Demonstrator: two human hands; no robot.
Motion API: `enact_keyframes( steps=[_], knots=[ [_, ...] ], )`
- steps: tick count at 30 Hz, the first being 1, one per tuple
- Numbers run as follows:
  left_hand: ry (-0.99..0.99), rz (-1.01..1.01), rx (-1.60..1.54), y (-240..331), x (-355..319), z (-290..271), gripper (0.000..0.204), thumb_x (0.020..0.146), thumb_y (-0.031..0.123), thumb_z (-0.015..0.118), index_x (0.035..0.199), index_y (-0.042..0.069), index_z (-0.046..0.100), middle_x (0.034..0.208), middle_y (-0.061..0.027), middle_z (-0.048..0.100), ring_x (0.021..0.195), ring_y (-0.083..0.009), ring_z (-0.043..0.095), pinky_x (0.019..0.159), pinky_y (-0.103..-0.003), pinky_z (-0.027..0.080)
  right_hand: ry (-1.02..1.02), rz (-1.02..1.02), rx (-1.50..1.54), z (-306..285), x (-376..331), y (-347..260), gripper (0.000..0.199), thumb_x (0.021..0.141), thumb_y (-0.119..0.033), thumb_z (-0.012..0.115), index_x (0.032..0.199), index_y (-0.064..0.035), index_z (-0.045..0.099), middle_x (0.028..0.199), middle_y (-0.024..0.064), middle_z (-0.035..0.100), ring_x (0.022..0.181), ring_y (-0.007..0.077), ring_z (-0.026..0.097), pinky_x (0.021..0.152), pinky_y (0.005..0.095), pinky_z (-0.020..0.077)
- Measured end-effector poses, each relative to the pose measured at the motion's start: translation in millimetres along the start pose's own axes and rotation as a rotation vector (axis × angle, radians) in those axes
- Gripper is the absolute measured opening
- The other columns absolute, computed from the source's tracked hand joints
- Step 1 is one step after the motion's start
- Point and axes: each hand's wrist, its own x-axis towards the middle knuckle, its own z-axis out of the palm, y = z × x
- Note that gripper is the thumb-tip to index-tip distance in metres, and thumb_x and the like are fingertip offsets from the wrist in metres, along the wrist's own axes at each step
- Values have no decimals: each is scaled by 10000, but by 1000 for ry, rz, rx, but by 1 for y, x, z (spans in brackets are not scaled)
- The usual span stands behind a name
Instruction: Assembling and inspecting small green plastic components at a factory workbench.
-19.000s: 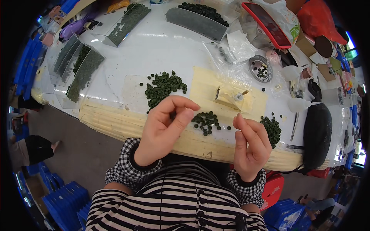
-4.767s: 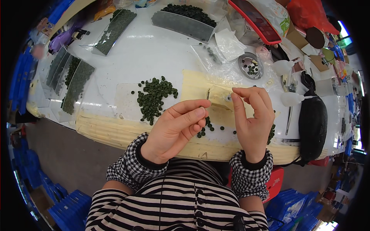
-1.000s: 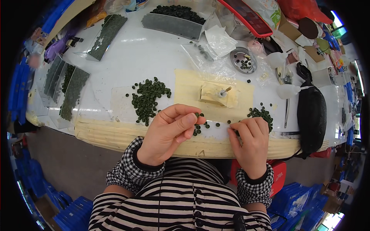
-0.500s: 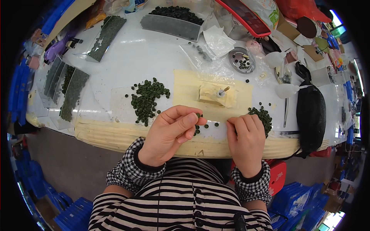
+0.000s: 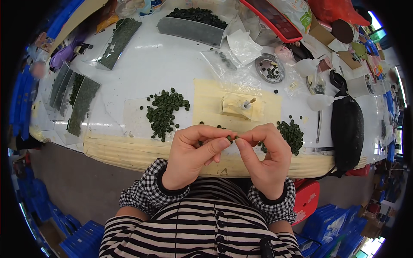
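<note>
In front of my waist, the fingertips of both hands come together over the table's near edge. My left hand (image 5: 187, 152) is closed in a pinch on a small dark green round piece (image 5: 230, 139). My right hand (image 5: 271, 157) pinches at a second such piece (image 5: 236, 137) right against it, its other fingers curled. Loose green pieces lie partly hidden behind the hands. A larger heap of green pieces (image 5: 165, 112) sits beyond my left hand, and another heap (image 5: 291, 136) beside my right hand. Straight ahead stands a block wrapped in yellow tape (image 5: 235, 106) with an upright peg.
Clear trays of green pieces stand at the far left (image 5: 119, 43), left (image 5: 84, 105) and back (image 5: 191, 31). A round dish (image 5: 270, 69), a plastic bag (image 5: 219, 60), tweezers (image 5: 319, 127) and a black pouch (image 5: 347, 129) lie to the right. Yellow padding (image 5: 124, 150) covers the near edge.
My right hand has risen from the table and moved left to meet my left hand. The left hand has shifted slightly right and down, and the fingertips now touch around the pieces.
</note>
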Motion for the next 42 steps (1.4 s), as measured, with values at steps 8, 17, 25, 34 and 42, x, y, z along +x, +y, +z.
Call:
enact_keyframes(
  steps=[8, 17, 25, 34, 42],
  knots=[
    [6, -38, -85, 3, -1, 4, 172, 896, 33, 640, 1064, 6, 671, 836, -50, 684, 575, -44, 548, 452, -158, 383, 152, -402, -318, 9, 0, 7, 228, 670, 38, 766, 873, -25, 687, 782, 57, 641, 688, 211, 580, 592, 297, 468],
    [21, -8, -27, 0, -1, 4, 158, 884, 24, 653, 1038, 3, 683, 838, -49, 687, 581, -41, 553, 481, -153, 408, 133, -230, -141, 10, -4, 11, 207, 696, 72, 726, 882, -3, 677, 812, 85, 637, 691, 201, 582, 601, 278, 472],
    [20, -12, 51, 2, 0, 4, 162, 867, 19, 672, 1027, -2, 690, 878, -65, 703, 603, -42, 568, 520, -151, 436, 51, -96, 101, 9, -6, 14, 147, 733, 67, 713, 859, 8, 666, 816, 87, 644, 707, 168, 583, 613, 255, 467],
    [42, 91, 144, 0, -1, 4, 155, 857, 9, 680, 1010, -13, 695, 894, -74, 708, 609, -40, 571, 544, -151, 459, 136, -359, -257, 14, -5, 7, 219, 664, 68, 745, 852, -13, 668, 792, 72, 634, 687, 214, 584, 595, 286, 467],
    [-2, 112, 119, 1, 0, -4, 149, 845, 6, 693, 993, -16, 695, 886, -66, 701, 687, -38, 588, 588, -156, 469, 99, -382, -186, 12, -6, 8, 299, 671, 65, 735, 956, -18, 708, 798, 62, 634, 686, 206, 578, 598, 290, 461]
  ],
)
